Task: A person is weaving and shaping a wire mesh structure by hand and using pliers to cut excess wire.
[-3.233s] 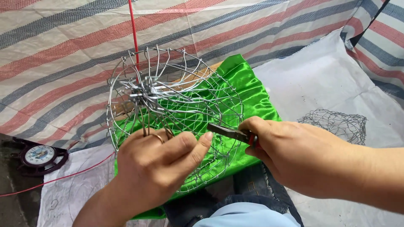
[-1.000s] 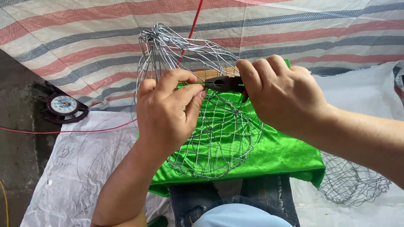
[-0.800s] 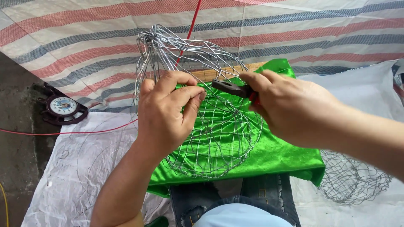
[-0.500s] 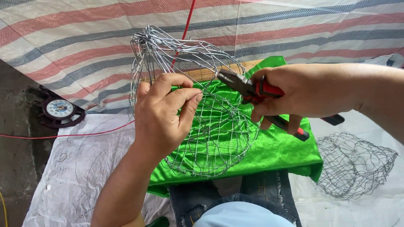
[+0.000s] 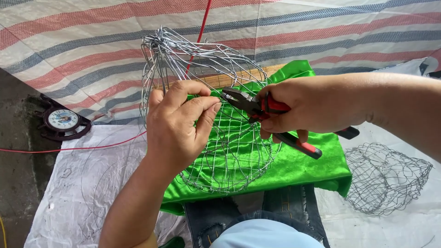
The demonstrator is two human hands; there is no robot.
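Observation:
A round basket of bent silver wire (image 5: 229, 151) stands tilted on a shiny green cloth (image 5: 298, 165) over my lap. My left hand (image 5: 177, 124) grips the basket's wire at its upper left side, thumb and forefinger pinched on a strand. My right hand (image 5: 312, 108) holds pliers with red and black handles (image 5: 271, 115); the dark jaws point left and meet the wire right beside my left fingertips. The handles are spread a little apart in my palm.
A second wire mesh basket (image 5: 386, 177) lies on the white plastic sheet (image 5: 69, 202) at the right. A small dark-framed clock (image 5: 62, 120) lies at the left, beside a thin red cord (image 5: 69, 149). A striped tarp (image 5: 92, 55) hangs behind. My jeans-clad knees (image 5: 280, 211) show below.
My right hand has drawn back to the right, so the pliers and their red handles show. The view shifted and the second mesh basket came into sight. The left hand kept its grip.

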